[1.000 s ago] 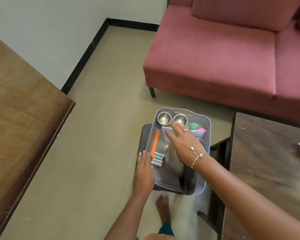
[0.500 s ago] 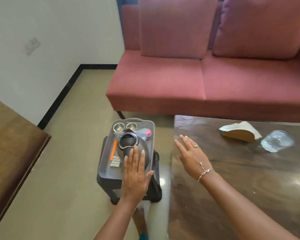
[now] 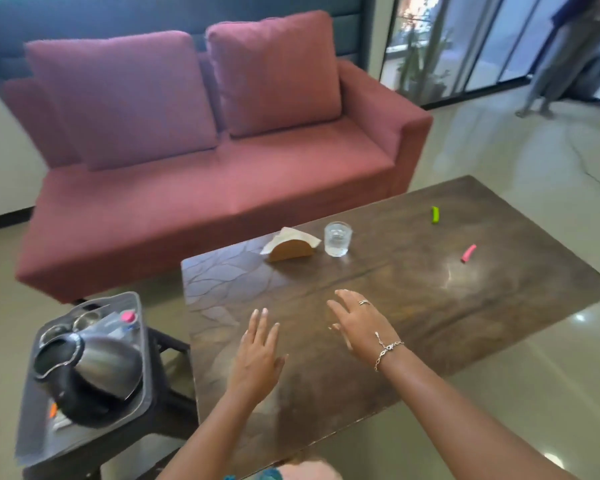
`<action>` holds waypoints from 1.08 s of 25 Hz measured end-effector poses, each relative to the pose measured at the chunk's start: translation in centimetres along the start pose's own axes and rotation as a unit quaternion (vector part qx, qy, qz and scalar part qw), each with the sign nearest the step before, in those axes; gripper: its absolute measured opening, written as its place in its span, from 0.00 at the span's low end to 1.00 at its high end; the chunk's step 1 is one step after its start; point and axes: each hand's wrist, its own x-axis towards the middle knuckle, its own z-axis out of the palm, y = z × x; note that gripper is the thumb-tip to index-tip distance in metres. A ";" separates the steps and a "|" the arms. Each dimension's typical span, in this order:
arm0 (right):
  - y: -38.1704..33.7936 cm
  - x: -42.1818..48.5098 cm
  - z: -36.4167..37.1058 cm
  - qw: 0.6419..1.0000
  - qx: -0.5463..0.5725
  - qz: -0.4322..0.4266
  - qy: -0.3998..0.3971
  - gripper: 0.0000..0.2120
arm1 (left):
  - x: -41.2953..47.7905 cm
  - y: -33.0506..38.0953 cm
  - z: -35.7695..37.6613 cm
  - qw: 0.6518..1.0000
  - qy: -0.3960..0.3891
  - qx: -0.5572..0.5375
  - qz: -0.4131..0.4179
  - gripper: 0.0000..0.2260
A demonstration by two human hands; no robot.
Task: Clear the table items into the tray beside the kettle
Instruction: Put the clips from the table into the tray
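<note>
Clear glass (image 3: 337,239) upright beside napkin holder (image 3: 291,244) on table (image 3: 430,306); green clip (image 3: 435,214), pink clip (image 3: 468,253) apart; grey tray (image 3: 141,393) holds steel kettle (image 3: 94,368).

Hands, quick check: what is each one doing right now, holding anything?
Left hand: open, fingers spread, holding nothing, over the table.
Right hand: open, holding nothing, over the table.

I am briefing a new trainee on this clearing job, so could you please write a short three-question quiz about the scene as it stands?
1. True or false: the left hand holds the glass.
2. Which lies farthest right on the table? A) napkin holder B) glass C) pink marker
3. What shares the tray with the kettle?

Key
1. False; both it and the right hand are empty.
2. C
3. Two steel cups, among other small items.
</note>
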 end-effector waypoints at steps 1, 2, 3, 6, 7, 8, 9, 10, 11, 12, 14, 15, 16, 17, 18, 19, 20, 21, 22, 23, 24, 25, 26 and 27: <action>1.2 -0.9 -0.2 1.000 0.001 0.024 0.005 0.19 | 1.0 1.0 0.1 1.000 -0.009 0.001 0.017 0.28; 2.8 -2.2 -0.6 0.999 -0.005 0.051 0.008 0.19 | 2.3 2.7 0.3 0.999 -0.022 0.002 0.040 0.27; 4.2 -3.4 -1.0 0.998 -0.009 0.067 0.016 0.18 | 3.3 4.3 0.6 0.998 -0.033 0.003 0.060 0.27; 8.4 -5.8 -1.9 0.995 -0.023 0.085 0.048 0.18 | 6.1 8.2 1.5 0.995 -0.061 -0.003 0.080 0.28; 9.9 -6.3 -2.2 0.994 -0.012 0.101 0.046 0.18 | 7.1 9.3 2.0 0.993 -0.074 -0.003 0.088 0.28; 11.4 -6.5 -2.4 0.992 -0.002 0.119 0.047 0.17 | 8.0 10.3 2.6 0.992 -0.085 0.002 0.098 0.28; 12.8 -6.5 -2.6 0.991 0.000 0.127 0.048 0.17 | 8.9 11.1 3.1 0.990 -0.096 0.010 0.105 0.28; 14.4 -6.2 -2.7 0.991 -0.010 0.126 0.052 0.17 | 9.8 11.8 3.6 0.989 -0.105 0.014 0.107 0.29; 16.1 -5.8 -2.6 0.992 -0.014 0.117 0.043 0.17 | 10.9 12.6 4.2 0.988 -0.109 0.014 0.107 0.29; 18.0 -5.1 -2.6 0.993 -0.014 0.113 0.039 0.17 | 12.2 13.4 4.7 0.988 -0.113 0.017 0.107 0.30; 21.0 -3.4 -2.6 0.994 0.003 0.111 0.023 0.15 | 14.2 14.4 5.4 0.985 -0.122 0.028 0.115 0.30; 22.7 -2.6 -2.4 0.994 0.007 0.107 0.014 0.15 | 15.3 15.1 5.7 0.984 -0.133 0.032 0.117 0.30; 24.1 -2.0 -2.3 0.995 0.008 0.101 0.007 0.16 | 16.4 15.8 5.9 0.983 -0.143 0.031 0.113 0.30; 25.4 -1.5 -2.3 0.996 0.003 0.091 0.001 0.17 | 17.5 16.4 6.2 0.983 -0.142 0.024 0.110 0.30; 26.8 -1.2 -2.4 0.997 -0.010 0.079 -0.005 0.18 | 18.7 17.1 6.4 0.985 -0.135 0.013 0.110 0.29; 28.2 -0.8 -2.5 0.997 -0.020 0.072 -0.010 0.17 | 19.8 17.9 6.7 0.986 -0.125 0.004 0.111 0.29; 29.8 -0.4 -2.5 0.997 -0.033 0.067 -0.014 0.14 | 21.1 18.6 6.9 0.986 -0.123 0.001 0.111 0.28; 31.3 -0.1 -2.5 0.997 -0.047 0.065 -0.016 0.10 | 22.5 19.2 7.1 0.985 -0.127 0.005 0.113 0.28; 32.7 0.1 -2.5 0.996 -0.060 0.065 -0.018 0.09 | 23.6 19.7 7.2 0.984 -0.134 0.014 0.117 0.28; 33.9 0.1 -2.3 0.995 -0.074 0.064 -0.016 0.11 | 24.6 20.3 7.1 0.982 -0.143 0.023 0.123 0.27; 35.2 0.0 -2.2 0.994 -0.084 0.073 -0.013 0.12 | 25.7 20.9 7.1 0.980 -0.152 0.028 0.126 0.27; 36.5 -0.1 -2.1 0.992 -0.090 0.082 -0.011 0.13 | 26.8 21.5 7.2 0.980 -0.150 0.026 0.126 0.26; 37.6 -0.1 -2.1 0.992 -0.097 0.085 0.000 0.13 | 27.8 22.3 7.2 0.981 -0.147 0.024 0.128 0.26; 38.9 0.0 -2.1 0.992 -0.099 0.082 0.009 0.14 | 28.8 23.1 7.2 0.980 -0.142 0.027 0.136 0.25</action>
